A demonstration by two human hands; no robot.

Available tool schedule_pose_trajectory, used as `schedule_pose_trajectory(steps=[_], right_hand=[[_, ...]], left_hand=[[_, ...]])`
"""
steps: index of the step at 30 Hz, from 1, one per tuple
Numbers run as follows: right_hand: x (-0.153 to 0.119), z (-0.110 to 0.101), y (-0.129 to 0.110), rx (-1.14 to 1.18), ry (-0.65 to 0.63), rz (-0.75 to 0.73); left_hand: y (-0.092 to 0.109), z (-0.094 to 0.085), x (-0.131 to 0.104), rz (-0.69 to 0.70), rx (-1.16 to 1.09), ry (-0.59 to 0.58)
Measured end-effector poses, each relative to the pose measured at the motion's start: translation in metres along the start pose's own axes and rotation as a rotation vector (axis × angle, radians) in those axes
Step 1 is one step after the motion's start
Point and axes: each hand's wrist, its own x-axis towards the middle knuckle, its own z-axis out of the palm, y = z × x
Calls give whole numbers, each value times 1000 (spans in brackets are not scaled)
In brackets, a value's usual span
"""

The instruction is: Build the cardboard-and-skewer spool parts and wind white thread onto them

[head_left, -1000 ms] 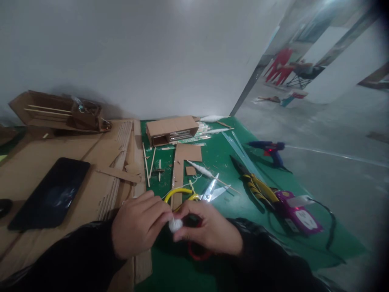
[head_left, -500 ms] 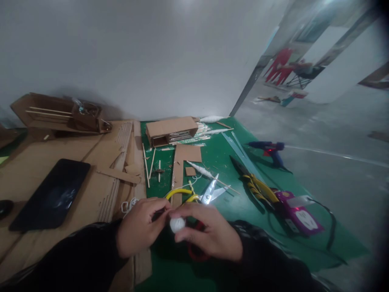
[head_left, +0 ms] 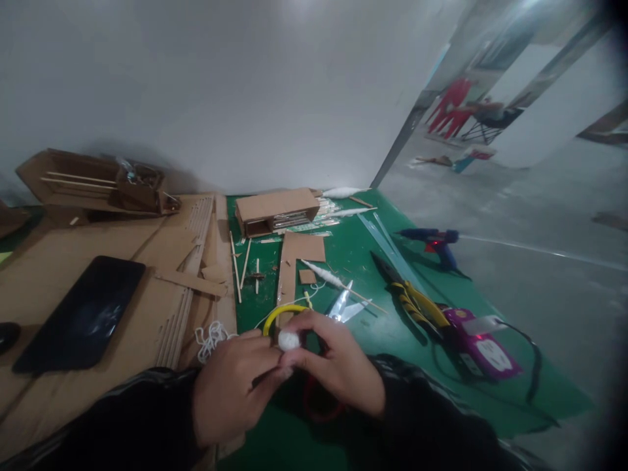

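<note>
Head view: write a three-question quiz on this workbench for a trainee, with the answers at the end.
1. True or false: the scissors lie with their blades spread apart.
2. What lies right by the handle ends of the pliers? (a) the dark tablet (b) the purple box (c) the cardboard box
3. Fill in: the white ball sits between thumb and finger of the ____ hand.
Key: 1 true; 2 b; 3 right.

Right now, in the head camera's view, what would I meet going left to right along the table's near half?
Dark rounded object, flat black slab, left hand, white ball, right hand, yellow-handled pliers, purple box.
</note>
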Motion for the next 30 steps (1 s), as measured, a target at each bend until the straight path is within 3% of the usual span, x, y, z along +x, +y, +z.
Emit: schedule_pose_trajectory(steps=[6, 10, 16, 22, 30], right_hand=[[2, -3, 1, 224, -103, 257], [4, -6, 0, 209, -161, 296], [4, -8, 2, 145, -255, 334], [3, -10, 0, 73, -320, 263], [-2, -9, -3, 3, -216, 9]], left_hand=[[-3, -7, -3, 204, 269, 34], [-4, -12, -2, 301, 421, 48], [-6, -18, 3, 459, 547, 182], [-9, -19, 3, 344, 481, 201], [-7, -18, 6, -24, 4, 141]])
